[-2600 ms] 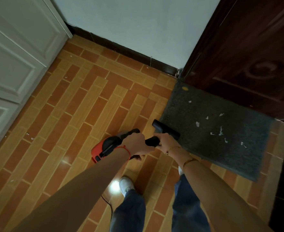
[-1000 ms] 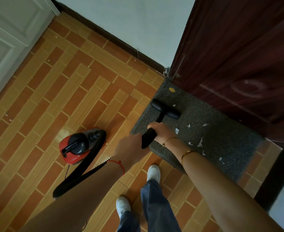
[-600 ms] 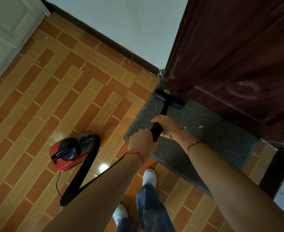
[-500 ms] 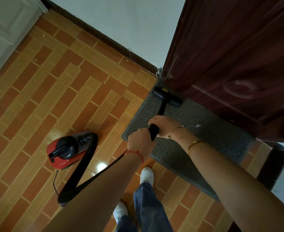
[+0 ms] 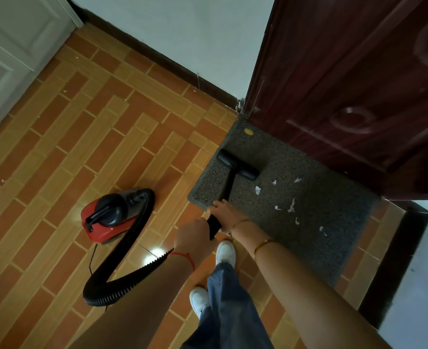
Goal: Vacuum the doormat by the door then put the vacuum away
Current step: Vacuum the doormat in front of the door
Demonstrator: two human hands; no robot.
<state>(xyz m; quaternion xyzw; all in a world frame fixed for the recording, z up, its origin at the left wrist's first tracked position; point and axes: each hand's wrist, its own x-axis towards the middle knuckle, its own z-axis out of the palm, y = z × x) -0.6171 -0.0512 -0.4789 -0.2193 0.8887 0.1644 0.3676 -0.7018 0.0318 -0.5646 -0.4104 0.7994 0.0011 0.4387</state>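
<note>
The black rigid vacuum wand (image 5: 227, 187) runs with its long axis from the hands near the lower centre up and slightly right, ending in a black T-shaped floor nozzle (image 5: 238, 165) whose crossbar lies across the wand and rests on the left part of the dark grey rectangular doormat (image 5: 308, 222). The doormat lies on the orange and tan brick-pattern tiled floor (image 5: 56, 172), its far edge against the foot of the dark red-brown wooden door (image 5: 346, 84). The right hand (image 5: 225, 214) grips the wand at its lower end, fingers curled round it, wrist bearing a thin gold bangle, forearm extending up from the lower right. The left hand (image 5: 194, 237) sits just behind and below the right, fingers closed round the black grip where the hose joins, back of the hand uppermost, a red string at the wrist. The black ribbed hose (image 5: 122, 273) loops from that grip down to the left, then curves back up to the red and black canister vacuum body (image 5: 107, 217), which stands on the floor to the left of the doormat and apart from it. White paper scraps (image 5: 291, 205) lie scattered on the doormat to the right of the nozzle, and a small yellow fleck (image 5: 248, 132) lies near its far left corner. Two white shoes (image 5: 225, 253) and blue denim trouser legs (image 5: 228, 306) show below the hands.
</note>
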